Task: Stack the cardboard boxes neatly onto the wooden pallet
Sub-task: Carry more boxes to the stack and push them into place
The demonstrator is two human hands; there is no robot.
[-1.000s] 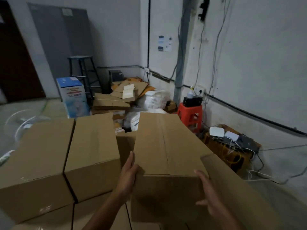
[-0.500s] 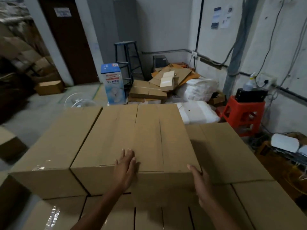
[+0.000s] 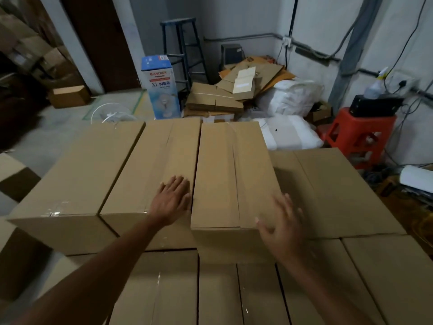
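The third box [image 3: 234,174] is sitting in the upper row, tight against the middle box [image 3: 161,165], on the lower layer [image 3: 365,273]. The pallet is hidden. The left hand [image 3: 172,199] is lying flat on the middle box by the seam, fingers straight, probably steadying it. The right hand [image 3: 281,228] is showing spread fingers at the third box's near right corner, gripping nothing, likely squaring it.

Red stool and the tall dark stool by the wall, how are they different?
The red stool is short and squat; the tall stool is much higher, with thin dark legs and rungs. The red stool carries a black box and a spray bottle; the tall stool's seat looks bare. Both stand upright on the floor near the wall.
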